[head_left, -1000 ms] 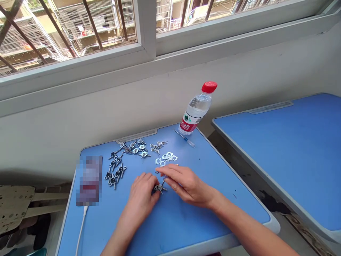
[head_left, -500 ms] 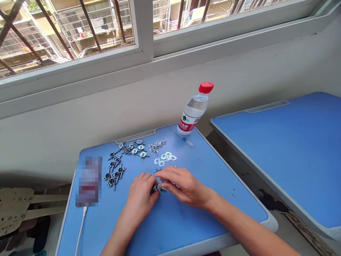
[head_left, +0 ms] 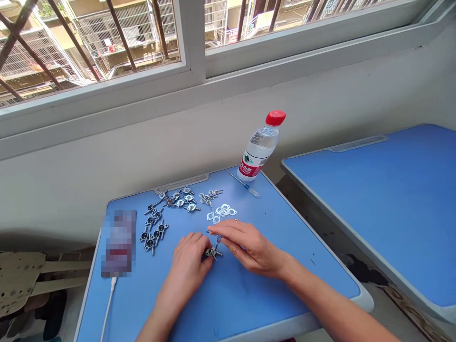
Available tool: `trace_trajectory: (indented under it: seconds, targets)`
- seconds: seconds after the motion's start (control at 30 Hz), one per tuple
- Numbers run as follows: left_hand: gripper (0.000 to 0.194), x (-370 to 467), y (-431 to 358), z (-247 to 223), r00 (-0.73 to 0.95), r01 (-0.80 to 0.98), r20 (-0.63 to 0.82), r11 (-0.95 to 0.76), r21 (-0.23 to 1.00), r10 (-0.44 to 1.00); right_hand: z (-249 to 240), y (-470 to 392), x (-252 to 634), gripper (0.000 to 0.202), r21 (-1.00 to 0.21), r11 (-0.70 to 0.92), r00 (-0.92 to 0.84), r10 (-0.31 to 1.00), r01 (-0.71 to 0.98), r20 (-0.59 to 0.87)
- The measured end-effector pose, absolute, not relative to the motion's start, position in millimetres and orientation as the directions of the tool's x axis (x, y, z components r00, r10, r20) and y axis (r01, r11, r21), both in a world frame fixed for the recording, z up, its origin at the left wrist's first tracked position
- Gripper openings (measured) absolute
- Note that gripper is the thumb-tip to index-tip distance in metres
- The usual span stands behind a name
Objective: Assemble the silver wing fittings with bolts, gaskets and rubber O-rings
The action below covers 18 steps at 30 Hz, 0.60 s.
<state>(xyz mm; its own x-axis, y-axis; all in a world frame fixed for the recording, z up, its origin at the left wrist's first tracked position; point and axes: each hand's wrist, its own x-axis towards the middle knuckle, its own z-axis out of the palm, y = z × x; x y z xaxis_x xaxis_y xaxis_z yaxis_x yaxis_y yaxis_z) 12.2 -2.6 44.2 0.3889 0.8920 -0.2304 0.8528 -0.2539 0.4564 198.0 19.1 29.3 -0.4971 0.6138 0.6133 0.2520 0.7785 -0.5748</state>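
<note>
Head view: left hand point(head_left: 190, 254) pinches a flanged metal fitting point(head_left: 211, 252) at the blue desk point(head_left: 270, 304); right hand point(head_left: 247, 244) grasps a small clear-handled screwdriver point(head_left: 218, 239), upright beside the fitting. Flat flange plates point(head_left: 223, 210) lie beyond.

In the lower centre, a fitting point(head_left: 210, 253) sits on the desk point(head_left: 231, 308) between left hand point(head_left: 190, 256) and right hand point(head_left: 245, 244). Flange plates point(head_left: 224, 209) lie behind the right hand, other fittings point(head_left: 156, 234) left of them. Farther back, a screwdriver point(head_left: 247, 186) lies before the water bottle point(head_left: 257, 154); a second desk point(head_left: 384, 204) fills the frame's right.
</note>
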Motion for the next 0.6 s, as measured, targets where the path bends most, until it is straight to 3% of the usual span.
trace_trajectory:
  seconds: [0.13, 0.33, 0.6]
  targets:
    - [0.016, 11.6, -2.5, 44.3, 0.389, 0.856, -0.237, -0.253, 0.452, 0.89, 28.1, 19.9, 198.0, 0.024, -0.595, 0.763, -0.449, 0.637, 0.252, 0.627]
    - [0.014, 12.2, -2.6, 43.1, 0.395, 0.863, -0.237, -0.271, 0.426, 0.887, 22.1, 20.4, 192.0, 0.013, -0.514, 0.786, -0.349, 0.615, 0.344, 0.707]
    - [0.012, 11.7, -2.4, 41.3, 0.395, 0.857, -0.222, -0.27, 0.44, 0.891, 28.3, 16.1, 192.9, 0.022, -0.423, 0.84, -0.485, 0.541, 0.339, 0.687]
